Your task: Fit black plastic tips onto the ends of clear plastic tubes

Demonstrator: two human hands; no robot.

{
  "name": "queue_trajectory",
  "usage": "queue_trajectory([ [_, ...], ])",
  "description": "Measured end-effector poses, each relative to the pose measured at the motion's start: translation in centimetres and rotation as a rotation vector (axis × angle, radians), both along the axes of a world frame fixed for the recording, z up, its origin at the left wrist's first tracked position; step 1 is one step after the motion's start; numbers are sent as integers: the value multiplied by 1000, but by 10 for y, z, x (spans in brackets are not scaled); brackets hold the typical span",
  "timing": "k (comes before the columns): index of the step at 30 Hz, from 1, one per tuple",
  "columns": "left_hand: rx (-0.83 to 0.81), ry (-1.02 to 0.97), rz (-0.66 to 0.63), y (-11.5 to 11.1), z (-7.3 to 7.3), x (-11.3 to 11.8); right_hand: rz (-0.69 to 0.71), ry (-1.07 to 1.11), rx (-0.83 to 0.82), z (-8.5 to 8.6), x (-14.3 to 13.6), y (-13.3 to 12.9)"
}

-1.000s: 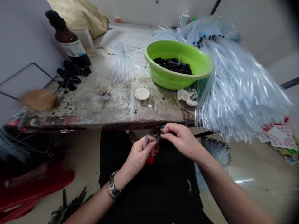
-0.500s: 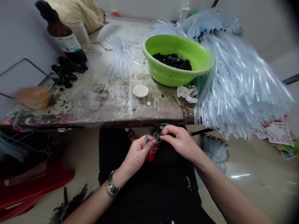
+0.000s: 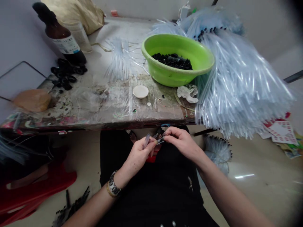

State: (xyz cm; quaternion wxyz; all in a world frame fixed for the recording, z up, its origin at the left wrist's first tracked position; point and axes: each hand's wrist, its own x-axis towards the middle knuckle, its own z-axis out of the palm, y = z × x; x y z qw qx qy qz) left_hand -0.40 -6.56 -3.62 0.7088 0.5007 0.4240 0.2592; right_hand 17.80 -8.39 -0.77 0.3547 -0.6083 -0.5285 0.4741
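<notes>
Over my lap, just in front of the table edge, my left hand (image 3: 138, 154) is closed around a short clear plastic tube (image 3: 146, 141), which sticks up between thumb and fingers. A thin black piece (image 3: 161, 141) spans the gap between my two hands, its left end in the left thumb and fingertip. My right hand (image 3: 182, 141) pinches at the other end of that piece; its fingertips cover what exactly they grip. Beyond the hands, a green basin (image 3: 175, 78) on the table holds many small black parts (image 3: 172, 61).
A big pile of clear tubes (image 3: 241, 82) hangs over the table's right side. A small white dish (image 3: 140, 91) lies near the front edge. At left stand a brown bottle (image 3: 62, 39) and black rings (image 3: 63, 75). A red stool (image 3: 35, 195) is low at left.
The fingertips have parted slightly, and more of the black piece shows between them. Both hands stay in nearly the same place. The table has shifted slightly left in view.
</notes>
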Motion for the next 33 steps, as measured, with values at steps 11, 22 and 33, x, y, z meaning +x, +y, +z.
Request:
queue_trajectory([
  [11,39,-22,-41,-1,11,2,16,-65,73,14,7,-8],
  [22,80,-29,-86,0,27,5,57,-96,97,31,6,-10],
  [33,82,-20,-82,4,36,10,19,-141,116,40,2,-12],
])
